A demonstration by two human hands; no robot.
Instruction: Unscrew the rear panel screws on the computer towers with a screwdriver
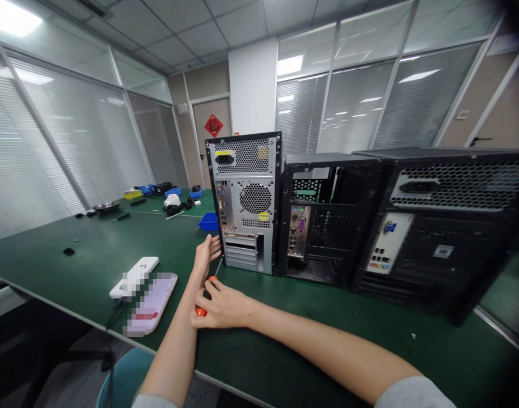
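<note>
A computer case (254, 198) with a silver back panel stands upright on the green table, its back facing me. At its lower left edge is my left hand (205, 255), fingers stretched out along the side panel. My right hand (223, 306) is closed around a screwdriver (201, 312) with a red and black handle. The screwdriver's thin shaft points up towards the case's lower left corner; whether its tip touches a screw cannot be made out. My right hand overlaps my left forearm in this view.
Two black computer cases, one in the middle (331, 221) and one at right (433, 238), stand beside the silver-backed one. A white device (146, 267) and a phone (164, 300) lie at left. Behind are a blue tray (208, 222) and a metal bowl (106, 207).
</note>
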